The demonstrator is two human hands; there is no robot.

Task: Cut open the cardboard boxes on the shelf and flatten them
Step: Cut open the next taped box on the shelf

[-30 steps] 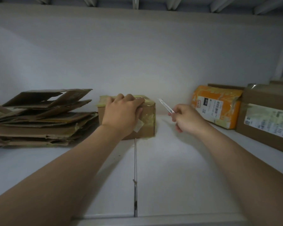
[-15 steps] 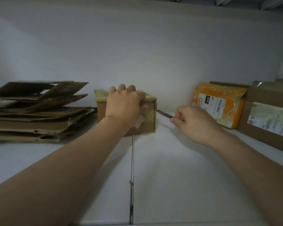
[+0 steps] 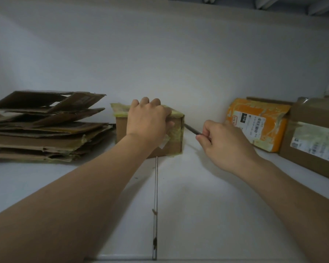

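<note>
1. Nearest, a smooth white shelf [image 3: 198, 205] runs away from the viewer, split by a thin dark seam [image 3: 155, 196]. Two bare forearms reach in over it, well apart.
2. The right hand [image 3: 224, 141] is curled, pinching a thin dark blade [image 3: 191, 129] that slants up and to the left. The blade's tip meets the right edge of a small cardboard box [image 3: 121, 130].
3. The left hand [image 3: 147, 118] grips that box from above, fingers hooked over its far top edge and thumb on the front face. The box stands mid-shelf, brown, its edges wrapped in wrinkled yellowish tape.
4. To the left lies a ragged stack of flattened cardboard [image 3: 42, 133], just beside the box.
5. To the right, an orange taped parcel [image 3: 270, 133] carries a white label [image 3: 249, 122] reading "010" above a barcode. Beside it sits a larger brown box [image 3: 300, 149] whose label is too blurred to read.
6. Behind everything is a plain white wall [image 3: 160, 63].
</note>
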